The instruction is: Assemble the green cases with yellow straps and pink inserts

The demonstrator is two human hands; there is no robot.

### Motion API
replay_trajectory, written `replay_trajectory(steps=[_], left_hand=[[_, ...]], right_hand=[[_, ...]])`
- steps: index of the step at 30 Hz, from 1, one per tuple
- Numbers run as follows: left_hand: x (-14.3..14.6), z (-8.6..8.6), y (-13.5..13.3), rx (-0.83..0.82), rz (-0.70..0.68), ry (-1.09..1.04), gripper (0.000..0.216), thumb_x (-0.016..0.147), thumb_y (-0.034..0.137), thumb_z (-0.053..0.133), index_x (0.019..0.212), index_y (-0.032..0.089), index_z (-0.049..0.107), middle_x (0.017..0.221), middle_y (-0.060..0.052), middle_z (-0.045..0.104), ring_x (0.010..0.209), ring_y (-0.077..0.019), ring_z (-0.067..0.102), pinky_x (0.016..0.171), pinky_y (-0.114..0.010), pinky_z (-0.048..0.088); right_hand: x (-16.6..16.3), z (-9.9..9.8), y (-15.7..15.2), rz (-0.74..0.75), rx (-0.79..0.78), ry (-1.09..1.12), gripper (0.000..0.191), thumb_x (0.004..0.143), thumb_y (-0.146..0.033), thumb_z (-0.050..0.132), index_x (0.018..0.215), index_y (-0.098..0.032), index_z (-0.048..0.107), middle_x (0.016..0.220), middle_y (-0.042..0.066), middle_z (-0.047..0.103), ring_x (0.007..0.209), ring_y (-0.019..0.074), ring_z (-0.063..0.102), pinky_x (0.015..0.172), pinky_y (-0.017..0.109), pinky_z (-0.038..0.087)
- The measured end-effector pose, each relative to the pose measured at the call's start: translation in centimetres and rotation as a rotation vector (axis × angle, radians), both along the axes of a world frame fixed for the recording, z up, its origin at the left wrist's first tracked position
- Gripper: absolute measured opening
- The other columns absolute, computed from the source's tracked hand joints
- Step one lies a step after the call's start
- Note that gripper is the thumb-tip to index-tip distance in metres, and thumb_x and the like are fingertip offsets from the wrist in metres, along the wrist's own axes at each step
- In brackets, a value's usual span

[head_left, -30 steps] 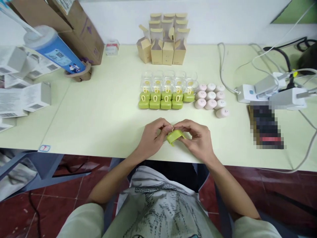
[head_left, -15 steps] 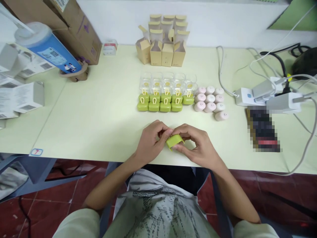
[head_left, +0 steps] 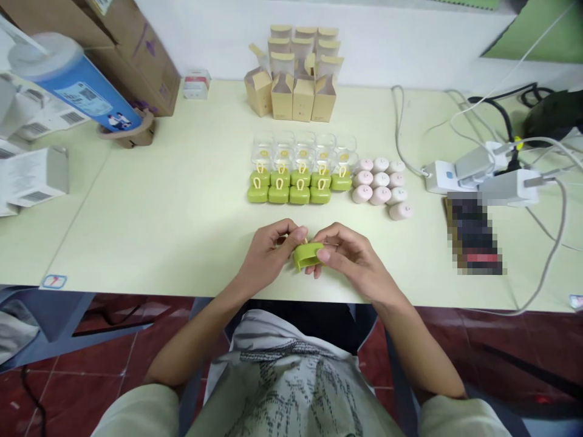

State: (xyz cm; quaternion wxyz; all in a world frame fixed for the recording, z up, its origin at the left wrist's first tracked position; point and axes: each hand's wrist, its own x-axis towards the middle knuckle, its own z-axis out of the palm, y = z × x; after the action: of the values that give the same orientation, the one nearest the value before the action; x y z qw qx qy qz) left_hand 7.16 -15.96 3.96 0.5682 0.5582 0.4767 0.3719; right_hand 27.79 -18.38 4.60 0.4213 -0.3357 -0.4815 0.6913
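Close to the table's front edge, a hollow green plastic cap is held between both hands, its open side toward me. My left hand is closed at the cap's left end, thumb and fingers pinching by a short cream loop on its top. My right hand grips the right end, thumb on the near wall and fingers behind. Something thin shows by the right fingers; I cannot make it out. Beyond the hands stand several green caps with cream loops, in front of clear plastic cups.
Pale pink and white rounded pieces stand right of the caps. Open kraft boxes line the wall. A power strip with cables and a blurred dark item lie right. A blue cylinder and white boxes stand left.
The green cap has moved slightly left and turned, so its hollow side now faces me. My right thumb has shifted onto its near wall. The view has swung slightly.
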Motion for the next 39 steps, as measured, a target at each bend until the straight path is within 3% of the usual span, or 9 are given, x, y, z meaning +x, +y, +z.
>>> replay_trajectory(steps=[3,6,9,12,16,20,25,33,39], left_hand=[[-0.4,-0.2,0.4,0.041,0.045,-0.015,0.049,0.102,0.067,0.070,0.089,0.020,0.066,0.076,0.001,0.063,0.066,-0.0116,0.056,0.062,-0.026,0.045],[-1.4,-0.3,1.0,0.114,0.119,0.016,0.036,0.106,0.057,0.068,0.109,0.022,0.067,0.090,-0.001,0.071,0.075,-0.0131,0.066,0.065,-0.025,0.052],[-2.5,-0.3,1.6,0.164,0.176,0.109,0.027,0.102,0.046,0.072,0.111,0.022,0.068,0.095,-0.002,0.072,0.081,-0.0138,0.070,0.065,-0.023,0.052],[-2.9,-0.4,2.0,0.181,0.190,0.136,0.023,0.099,0.041,0.072,0.110,0.021,0.067,0.096,-0.002,0.073,0.080,-0.0138,0.070,0.065,-0.024,0.053],[-2.6,-0.4,2.0,0.201,0.186,0.185,0.021,0.098,0.039,0.071,0.109,0.021,0.068,0.098,-0.003,0.075,0.082,-0.0145,0.071,0.066,-0.024,0.054],[-2.3,-0.2,1.8,0.215,0.180,0.213,0.019,0.099,0.037,0.069,0.110,0.021,0.069,0.099,-0.004,0.076,0.085,-0.0150,0.072,0.065,-0.024,0.052],[-2.2,-0.1,1.7,0.224,0.177,0.192,0.018,0.100,0.036,0.068,0.110,0.022,0.069,0.097,-0.003,0.074,0.085,-0.0149,0.071,0.069,-0.025,0.054],[-2.0,-0.4,1.7,0.240,0.159,0.191,0.015,0.100,0.033,0.067,0.109,0.021,0.068,0.097,-0.003,0.073,0.082,-0.0137,0.070,0.066,-0.024,0.053],[-2.1,-0.5,1.6,0.304,0.145,0.188,0.013,0.101,0.030,0.064,0.109,0.021,0.068,0.098,-0.003,0.075,0.086,-0.0139,0.071,0.071,-0.024,0.055]], right_hand=[[1.0,-0.2,0.3,-0.029,0.084,-0.106,0.023,0.101,-0.037,0.086,0.116,-0.026,0.074,0.115,0.004,0.082,0.101,0.0202,0.083,0.092,0.036,0.069],[3.1,-0.5,0.9,-0.235,0.341,-0.473,0.024,0.101,-0.038,0.085,0.120,-0.027,0.075,0.134,0.008,0.080,0.123,0.0256,0.079,0.108,0.043,0.066],[5.1,-0.9,2.1,-0.466,0.646,-0.963,0.019,0.107,-0.037,0.075,0.122,-0.026,0.078,0.134,0.011,0.081,0.122,0.0321,0.076,0.106,0.051,0.063],[6.0,-1.5,3.3,-0.472,0.786,-1.221,0.019,0.109,-0.031,0.068,0.124,-0.024,0.078,0.128,0.013,0.083,0.111,0.0334,0.076,0.098,0.051,0.064],[5.5,-2.1,4.3,-0.431,0.853,-1.330,0.025,0.112,-0.024,0.059,0.128,-0.020,0.078,0.135,0.017,0.077,0.106,0.0287,0.077,0.084,0.042,0.064],[5.1,-2.7,4.7,-0.461,0.911,-1.435,0.026,0.113,-0.024,0.056,0.128,-0.022,0.078,0.134,0.015,0.076,0.098,0.0250,0.077,0.067,0.034,0.056],[5.2,-3.3,5.2,-0.505,0.928,-1.372,0.026,0.113,-0.021,0.054,0.127,-0.019,0.076,0.127,0.017,0.074,0.096,0.0241,0.076,0.071,0.036,0.062],[5.4,-4.0,5.7,-0.534,0.915,-1.327,0.017,0.112,-0.026,0.058,0.103,-0.021,0.072,0.112,0.013,0.070,0.085,0.0209,0.070,0.075,0.036,0.066],[4.8,-4.1,5.8,-0.542,0.883,-1.254,0.018,0.111,-0.026,0.057,0.102,-0.021,0.072,0.113,0.013,0.069,0.094,0.0236,0.070,0.082,0.040,0.068]])
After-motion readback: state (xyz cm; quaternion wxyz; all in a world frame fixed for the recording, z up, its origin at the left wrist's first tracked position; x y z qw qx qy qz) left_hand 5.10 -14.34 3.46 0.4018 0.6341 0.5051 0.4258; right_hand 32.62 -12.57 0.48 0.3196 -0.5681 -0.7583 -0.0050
